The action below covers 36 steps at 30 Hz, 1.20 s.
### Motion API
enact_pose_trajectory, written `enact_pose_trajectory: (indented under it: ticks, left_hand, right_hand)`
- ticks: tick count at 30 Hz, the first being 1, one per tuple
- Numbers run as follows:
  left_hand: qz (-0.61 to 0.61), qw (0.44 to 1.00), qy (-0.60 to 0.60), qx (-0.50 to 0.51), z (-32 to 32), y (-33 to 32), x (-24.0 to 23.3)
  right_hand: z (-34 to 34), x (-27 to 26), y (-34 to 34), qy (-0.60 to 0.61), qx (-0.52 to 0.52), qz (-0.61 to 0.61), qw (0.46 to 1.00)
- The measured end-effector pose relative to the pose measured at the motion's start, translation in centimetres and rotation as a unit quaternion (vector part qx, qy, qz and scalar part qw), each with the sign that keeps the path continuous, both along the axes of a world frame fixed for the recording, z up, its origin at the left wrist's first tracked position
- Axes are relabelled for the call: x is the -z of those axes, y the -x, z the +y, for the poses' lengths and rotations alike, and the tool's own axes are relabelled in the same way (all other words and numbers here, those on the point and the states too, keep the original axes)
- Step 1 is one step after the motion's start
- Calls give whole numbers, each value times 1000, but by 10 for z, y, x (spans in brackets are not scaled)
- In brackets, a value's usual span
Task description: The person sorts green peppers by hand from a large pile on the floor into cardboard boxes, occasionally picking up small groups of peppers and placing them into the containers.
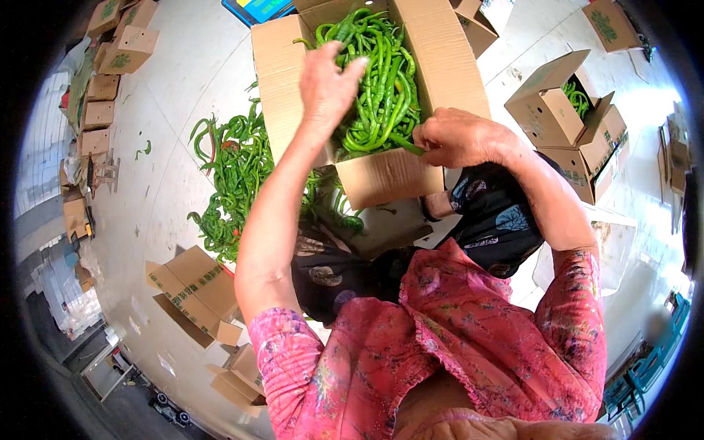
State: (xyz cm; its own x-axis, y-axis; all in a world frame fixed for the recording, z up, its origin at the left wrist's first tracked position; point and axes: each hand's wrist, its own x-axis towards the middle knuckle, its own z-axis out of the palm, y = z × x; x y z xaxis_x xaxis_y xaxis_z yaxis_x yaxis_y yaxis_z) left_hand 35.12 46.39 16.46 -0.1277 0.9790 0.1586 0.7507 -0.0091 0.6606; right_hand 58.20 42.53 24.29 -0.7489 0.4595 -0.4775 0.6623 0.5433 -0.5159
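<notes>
In front of me stands an open cardboard box, its flaps spread, filled with long green chili peppers. Over the box's left side, my left hand is raised with thumb and fingers apart, holding nothing that I can see; it looks slightly blurred. My right hand, at the near right corner, pinches the end of one green pepper that lies across the near rim. Left of the box, a loose heap of green peppers with a few reddish ones lies on the floor.
Another open box holding green peppers rests on further cartons to the right. Empty-looking cartons lie at the lower left, and more boxes are stacked at the upper left. A blue object sits behind the main box. My knees flank its near end.
</notes>
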Motion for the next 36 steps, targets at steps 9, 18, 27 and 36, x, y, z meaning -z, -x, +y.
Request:
enact_pose_trajectory:
  ticks: [9,18,27,36]
  left_hand:
    - [139,976,166,39,2,-33,10]
    - [-187,979,84,19,22,42,23]
    - [-221,974,-17,-52,-7,9,4]
    - [-160,983,80,46,-15,2,16]
  right_hand:
    - [-15,-53,-38,-72,26,-44,996]
    - [9,-43,-66,-6,360,146,922]
    - [18,-8,-9,199,459,343,795]
    - [33,43,-2,220,452,434,747]
